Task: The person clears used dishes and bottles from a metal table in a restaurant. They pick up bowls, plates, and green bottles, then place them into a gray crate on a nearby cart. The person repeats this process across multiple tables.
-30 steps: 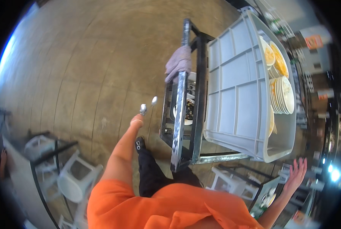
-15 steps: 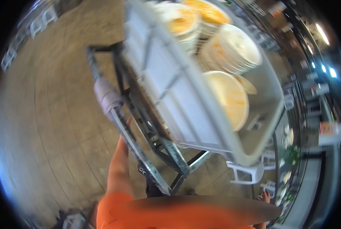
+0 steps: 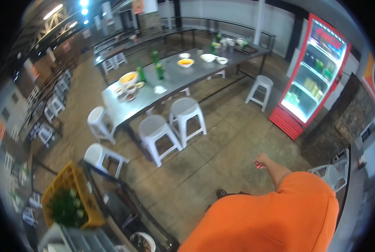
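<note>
My right hand point(image 3: 261, 161) reaches out from the orange sleeve over the floor. Its fingers look curled, with a small reddish patch at them that I cannot make out. No furniture touches this hand. My left hand is out of view. At the lower left stands the dark metal cart frame point(image 3: 132, 201). A yellow crate point(image 3: 93, 200) with green bottles point(image 3: 67, 208) in it is there, beside the edge of a grey tub point(image 3: 84, 237). Low by the frame sits a white bucket point(image 3: 150, 238) with dark scraps inside.
Ahead is a long metal table point(image 3: 124, 105) bearing bowls point(image 3: 128, 78), green bottles point(image 3: 159, 69) and a crumpled white tissue point(image 3: 160, 89). White stools point(image 3: 153, 122) stand along it, and another stool point(image 3: 263, 86) by its right end. A red drinks fridge point(image 3: 286, 124) is at the right.
My view has swung right, from the grey tub of stacked bowls to the table and fridge. The tub and cart now show at the lower left. My left hand has left the picture.
</note>
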Demonstrator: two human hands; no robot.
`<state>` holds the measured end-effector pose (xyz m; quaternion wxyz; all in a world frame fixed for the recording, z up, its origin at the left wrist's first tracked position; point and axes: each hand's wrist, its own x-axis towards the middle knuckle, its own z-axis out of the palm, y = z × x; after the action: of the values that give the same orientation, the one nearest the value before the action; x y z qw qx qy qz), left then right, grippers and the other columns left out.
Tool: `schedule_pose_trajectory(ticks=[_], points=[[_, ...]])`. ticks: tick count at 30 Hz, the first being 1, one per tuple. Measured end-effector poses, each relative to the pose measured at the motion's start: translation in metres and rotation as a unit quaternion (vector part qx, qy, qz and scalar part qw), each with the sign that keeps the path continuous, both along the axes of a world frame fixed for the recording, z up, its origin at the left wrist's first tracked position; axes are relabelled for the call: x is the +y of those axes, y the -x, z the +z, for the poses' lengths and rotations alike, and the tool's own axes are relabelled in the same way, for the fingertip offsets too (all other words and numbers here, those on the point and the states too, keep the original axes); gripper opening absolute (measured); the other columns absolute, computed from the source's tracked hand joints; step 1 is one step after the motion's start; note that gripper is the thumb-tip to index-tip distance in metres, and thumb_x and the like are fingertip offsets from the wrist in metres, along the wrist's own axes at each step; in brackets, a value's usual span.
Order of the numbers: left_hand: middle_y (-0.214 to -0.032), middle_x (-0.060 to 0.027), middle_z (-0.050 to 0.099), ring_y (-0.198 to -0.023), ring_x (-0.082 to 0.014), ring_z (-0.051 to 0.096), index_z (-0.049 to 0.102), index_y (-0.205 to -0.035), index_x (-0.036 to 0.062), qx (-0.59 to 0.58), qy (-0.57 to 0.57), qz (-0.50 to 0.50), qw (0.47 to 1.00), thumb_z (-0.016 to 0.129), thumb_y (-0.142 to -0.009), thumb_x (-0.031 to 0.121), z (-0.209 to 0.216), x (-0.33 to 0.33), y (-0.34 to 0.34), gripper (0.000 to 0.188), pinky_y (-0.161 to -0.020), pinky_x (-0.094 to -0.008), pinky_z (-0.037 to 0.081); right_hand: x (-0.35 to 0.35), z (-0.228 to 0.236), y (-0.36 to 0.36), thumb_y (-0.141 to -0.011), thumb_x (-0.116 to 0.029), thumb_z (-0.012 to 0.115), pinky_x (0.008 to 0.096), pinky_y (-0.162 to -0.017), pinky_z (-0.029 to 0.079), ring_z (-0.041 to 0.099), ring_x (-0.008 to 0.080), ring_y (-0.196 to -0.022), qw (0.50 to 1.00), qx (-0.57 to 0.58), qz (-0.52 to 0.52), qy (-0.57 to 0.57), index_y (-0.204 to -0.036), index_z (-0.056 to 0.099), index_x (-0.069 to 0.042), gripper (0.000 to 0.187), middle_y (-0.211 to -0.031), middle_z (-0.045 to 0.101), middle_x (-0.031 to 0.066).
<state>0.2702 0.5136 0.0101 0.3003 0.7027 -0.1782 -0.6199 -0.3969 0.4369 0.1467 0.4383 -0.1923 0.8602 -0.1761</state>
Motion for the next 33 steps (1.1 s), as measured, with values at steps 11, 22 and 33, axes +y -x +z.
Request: schedule_pose_trajectory(ticks=[11, 22, 33], points=[[-0.089, -0.0073, 0.057, -0.084, -0.0228, 0.055, 0.052, -0.102, 0.0068, -0.264, 0.077, -0.444, 0.853, 0.047, -0.089, 0.024, -0.028, -0.235, 0.146, 0.023, -0.062, -0.0371, 0.046, -0.158, -0.010, 0.140, -0.074, -0.023, 0.066, 0.0292, -0.045, 0.049, 0.058, 0.0138, -0.048, 0.994, 0.049, 0.008, 0.093, -0.066, 0.060, -0.004, 0.021, -0.059, 0.061, 0.0057], [-0.079, -0.0081, 0.063, -0.067, -0.0152, 0.059, 0.060, -0.099, -0.0001, -0.127, 0.182, -0.357, 0.907, 0.056, -0.083, 0.020, 0.068, -0.609, 0.467, 0.026, -0.055, -0.0281, 0.046, -0.147, -0.059, 0.281, -0.074, -0.020, 0.067, 0.0300, -0.035, 0.038, 0.048, 0.0180, -0.034, 0.918, -0.037, -0.384, 0.091, -0.049, 0.052, -0.003, 0.034, -0.046, 0.051, 0.0066], [-0.103, -0.0107, 0.063, -0.095, -0.0140, 0.059, 0.056, -0.109, 0.0000, 0.141, 0.383, -0.596, 0.692, 0.056, -0.087, 0.014, 0.234, -0.779, 0.980, 0.026, -0.082, -0.0252, 0.046, -0.139, -0.149, 0.320, -0.078, -0.019, 0.066, 0.0368, -0.040, 0.041, 0.053, 0.0234, -0.049, 0.710, -0.188, -0.678, 0.040, -0.079, 0.053, 0.001, 0.023, -0.063, 0.053, 0.0108]])
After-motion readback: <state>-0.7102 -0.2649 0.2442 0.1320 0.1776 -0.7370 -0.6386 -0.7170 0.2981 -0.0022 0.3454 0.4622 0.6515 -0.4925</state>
